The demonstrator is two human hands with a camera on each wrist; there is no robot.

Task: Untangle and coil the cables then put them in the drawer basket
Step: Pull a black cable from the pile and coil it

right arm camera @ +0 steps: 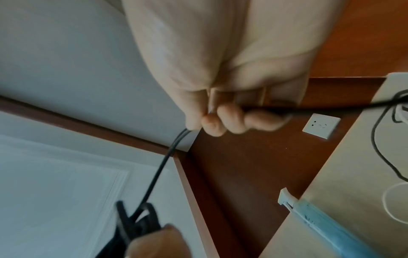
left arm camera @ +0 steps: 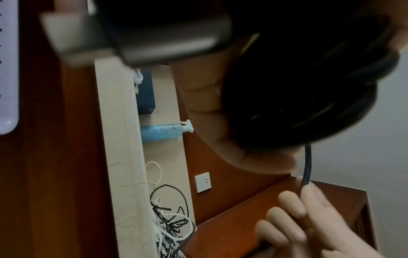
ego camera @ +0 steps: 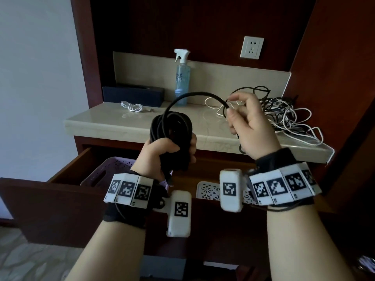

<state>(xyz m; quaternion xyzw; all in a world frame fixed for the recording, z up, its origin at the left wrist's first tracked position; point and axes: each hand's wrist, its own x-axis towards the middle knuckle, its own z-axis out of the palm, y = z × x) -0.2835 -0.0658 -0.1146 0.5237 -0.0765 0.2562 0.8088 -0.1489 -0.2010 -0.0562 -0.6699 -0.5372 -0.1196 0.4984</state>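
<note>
My left hand grips a thick coil of black cable above the open drawer. From the coil a free length of the same cable arcs over to my right hand, which holds it between thumb and curled fingers. The cable then runs on toward a tangled pile of black and white cables on the right of the counter. A small coiled white cable lies on the counter's left. In the drawer sit a lilac basket and a white basket.
A blue spray bottle and a dark box stand at the back of the stone counter. A wall socket sits above. The drawer front juts toward me below my wrists.
</note>
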